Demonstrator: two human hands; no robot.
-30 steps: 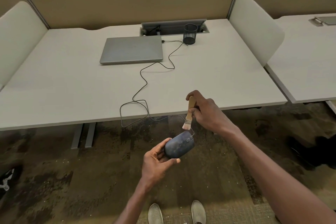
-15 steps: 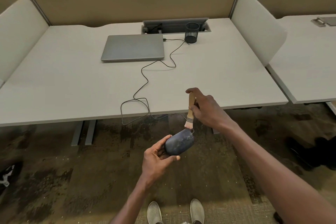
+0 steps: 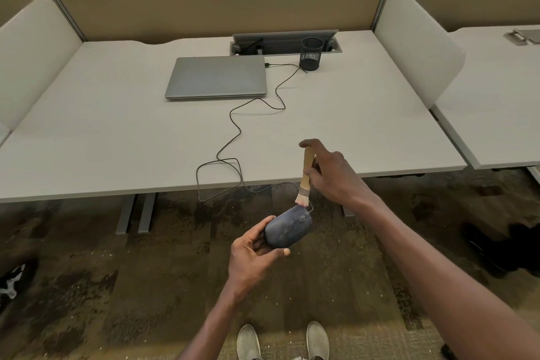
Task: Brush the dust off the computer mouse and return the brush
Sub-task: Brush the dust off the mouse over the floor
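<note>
A dark, dusty computer mouse (image 3: 287,226) is held in front of the desk edge by my left hand (image 3: 251,254), gripped from below and the rear. Its black cable (image 3: 233,137) runs up over the desk to the laptop. My right hand (image 3: 330,172) grips a small brush (image 3: 306,177) with a wooden handle, held nearly upright. The pale bristles touch the front top of the mouse near its cable end. A black mesh pen cup (image 3: 311,54) stands at the back of the desk.
A shut grey laptop (image 3: 217,77) lies on the pale desk (image 3: 102,126). A cable tray flap (image 3: 285,39) is open behind it. Padded dividers flank the desk, and a second desk (image 3: 502,102) is on the right. My shoes (image 3: 282,340) stand on patterned carpet.
The brush has stayed at the front of the mouse with small strokes; both hands have shifted only slightly. The camera view has tilted a little.
</note>
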